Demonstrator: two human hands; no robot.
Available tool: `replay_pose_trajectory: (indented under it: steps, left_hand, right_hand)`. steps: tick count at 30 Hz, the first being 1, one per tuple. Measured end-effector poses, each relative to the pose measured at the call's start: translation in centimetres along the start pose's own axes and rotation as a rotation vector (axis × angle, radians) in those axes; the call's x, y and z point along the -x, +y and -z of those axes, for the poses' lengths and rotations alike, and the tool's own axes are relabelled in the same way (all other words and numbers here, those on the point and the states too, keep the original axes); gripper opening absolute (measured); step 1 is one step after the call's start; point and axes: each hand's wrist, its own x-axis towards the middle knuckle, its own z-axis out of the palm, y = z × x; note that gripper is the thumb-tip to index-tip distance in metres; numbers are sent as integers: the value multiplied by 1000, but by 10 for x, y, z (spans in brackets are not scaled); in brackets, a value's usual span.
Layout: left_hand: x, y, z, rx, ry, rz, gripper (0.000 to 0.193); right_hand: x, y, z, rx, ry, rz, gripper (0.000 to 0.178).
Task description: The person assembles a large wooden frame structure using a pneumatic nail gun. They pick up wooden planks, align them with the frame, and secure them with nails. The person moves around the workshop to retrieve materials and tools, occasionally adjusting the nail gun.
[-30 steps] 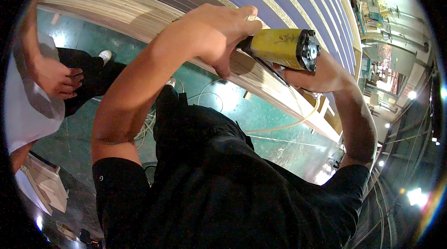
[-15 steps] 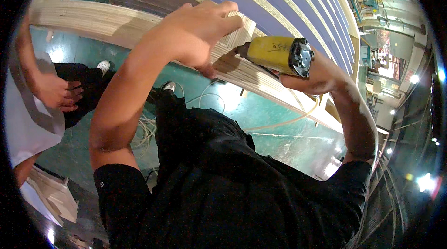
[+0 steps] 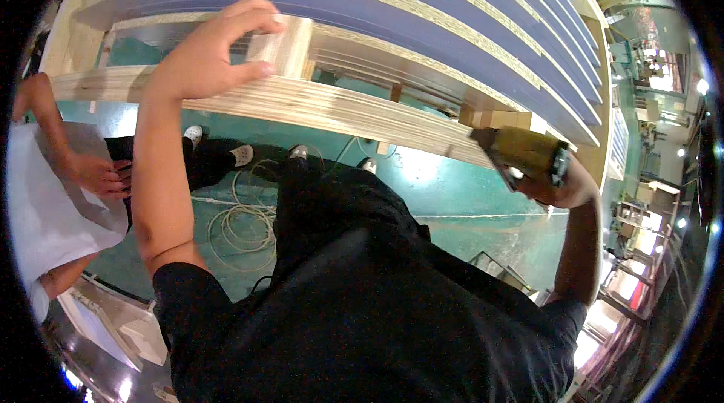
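My left hand (image 3: 215, 52) is at a short wooden block (image 3: 290, 49) standing in the gap between the long layered plywood rail (image 3: 339, 107) and the slatted panel frame. Its thumb and fingers are spread round the block's left side, gripping it. Off to the right, my right hand (image 3: 554, 186) is wrapped round the handle of a yellow and black nail gun (image 3: 524, 150), slightly blurred. The gun's dark nose points left, over the rail's right part. Just beyond that nose, a second wooden block (image 3: 494, 118) sits against the frame.
Purple-faced panels (image 3: 422, 7) with pale edges run in rows across the back. A co-worker in a white shirt (image 3: 56, 199) is close on my left, hands low. A coiled hose (image 3: 245, 233) lies on the green floor (image 3: 467, 245). Boards (image 3: 113, 324) are stacked lower left.
My view has shifted left. My left hand has moved away from the nail gun, leftward along the rail to the block. The nail gun is now lower and farther right.
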Motion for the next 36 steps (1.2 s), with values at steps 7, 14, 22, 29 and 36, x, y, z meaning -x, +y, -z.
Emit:
replay_pose_trajectory:
  steps: [7, 14, 22, 29, 36]
  left_hand:
    - [-19, 52, -1, -328, 96, 238, 60]
    - [-170, 269, -171, -197, -80, -196, 103]
    - [-221, 279, -238, -223, -86, -251, 108]
    - [-224, 276, -245, -273, -61, -239, 105]
    - [-224, 276, -245, -285, -95, -206, 108]
  right_hand:
    - [93, 158, 82, -23, 274, -68, 48]
    - [102, 234, 135, 502, 224, 109, 78]
    - [51, 170, 121, 499, 13, 373, 78]
    - [42, 154, 115, 508, -33, 361, 76]
    - [41, 158, 117, 605, -6, 411, 72]
